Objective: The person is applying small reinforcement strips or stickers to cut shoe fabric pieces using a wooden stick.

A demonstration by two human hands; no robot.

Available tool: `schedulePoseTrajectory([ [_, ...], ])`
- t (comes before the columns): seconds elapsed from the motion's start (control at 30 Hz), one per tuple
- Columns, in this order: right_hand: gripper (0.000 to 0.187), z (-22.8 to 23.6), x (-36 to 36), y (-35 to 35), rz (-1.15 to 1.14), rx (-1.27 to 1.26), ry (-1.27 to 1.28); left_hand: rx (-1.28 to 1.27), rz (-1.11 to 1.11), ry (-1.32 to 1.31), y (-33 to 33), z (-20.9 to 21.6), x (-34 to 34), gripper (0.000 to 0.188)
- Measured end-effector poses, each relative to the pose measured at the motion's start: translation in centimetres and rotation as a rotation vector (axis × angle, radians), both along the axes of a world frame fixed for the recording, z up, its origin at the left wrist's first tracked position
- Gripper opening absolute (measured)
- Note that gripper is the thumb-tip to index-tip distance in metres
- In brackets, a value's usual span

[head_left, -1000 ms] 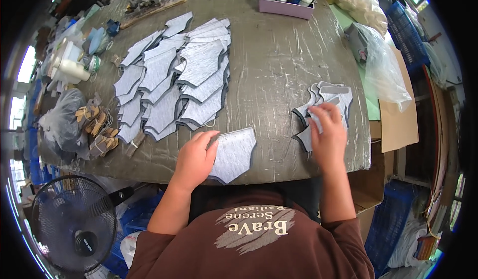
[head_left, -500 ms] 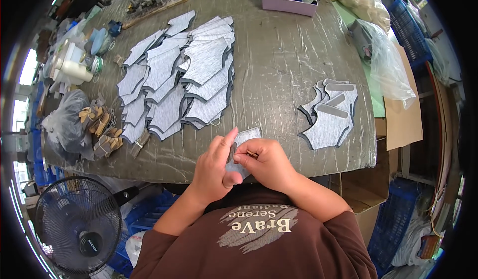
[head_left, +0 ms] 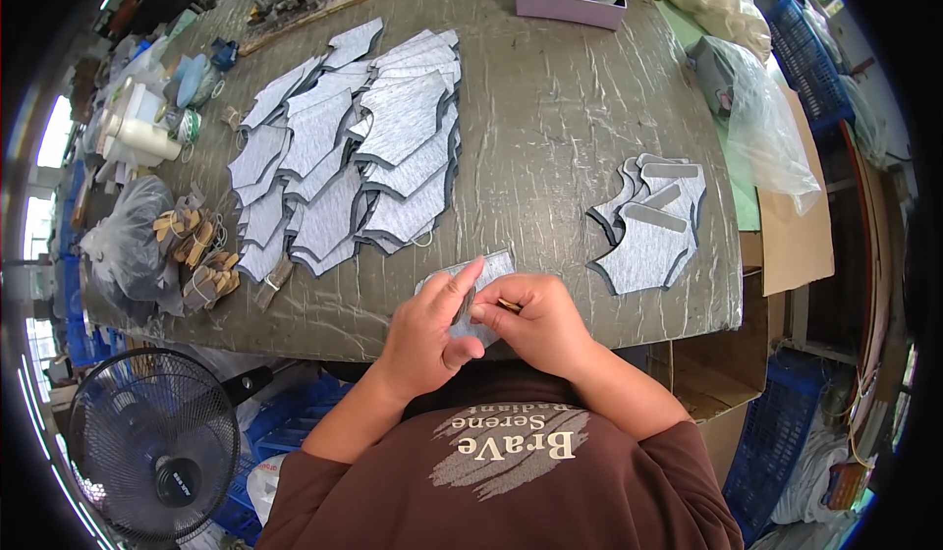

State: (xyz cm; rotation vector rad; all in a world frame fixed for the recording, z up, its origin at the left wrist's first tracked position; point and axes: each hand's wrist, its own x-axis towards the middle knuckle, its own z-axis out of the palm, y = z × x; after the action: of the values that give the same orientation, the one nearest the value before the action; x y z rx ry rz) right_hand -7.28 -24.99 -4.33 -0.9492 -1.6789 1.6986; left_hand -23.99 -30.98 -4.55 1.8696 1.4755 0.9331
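Both hands are working together at the near edge of the bench (head_left: 550, 137), closing on one grey fabric piece (head_left: 471, 280) that is lying flat just ahead of the person's chest. Its long axis is running from near left to far right, its far corner pointing up toward the right. The left hand (head_left: 427, 339) is pinching the piece, thumb beneath and forefinger stretched along its top; the right hand (head_left: 535, 324) is curling its fingers shut around a small tan strip (head_left: 509, 305) held against the piece's near edge. To the far left, a wide fan of matching grey pieces (head_left: 354, 157) is lying overlapped, well apart from the hands. To the right, a smaller stack of grey pieces (head_left: 653, 226) is sitting near the bench's edge. A heap of tan tabs (head_left: 196, 250) is resting at the left edge, beside a clear bag (head_left: 123, 241). Nothing is lying between the hands and the piece.
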Motion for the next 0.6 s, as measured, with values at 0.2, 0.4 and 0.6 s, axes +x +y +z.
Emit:
schedulePoseTrajectory([
  [0.2, 0.006, 0.5, 0.2, 0.2, -0.019, 0.043, -0.038, 0.061, 0.013, 0.16, -0.1, -0.4, 0.0, 0.089],
  [0.4, 0.003, -0.1, 0.3, 0.3, 0.03, -0.376, 0.101, -0.007, -0.041, -0.042, -0.2, -1.0, 0.1, 0.09],
  [0.6, 0.002, 0.2, 0.2, 0.2, 0.084, -0.582, 0.247, -0.204, -0.054, -0.455, -0.8, -1.1, 0.6, 0.084],
])
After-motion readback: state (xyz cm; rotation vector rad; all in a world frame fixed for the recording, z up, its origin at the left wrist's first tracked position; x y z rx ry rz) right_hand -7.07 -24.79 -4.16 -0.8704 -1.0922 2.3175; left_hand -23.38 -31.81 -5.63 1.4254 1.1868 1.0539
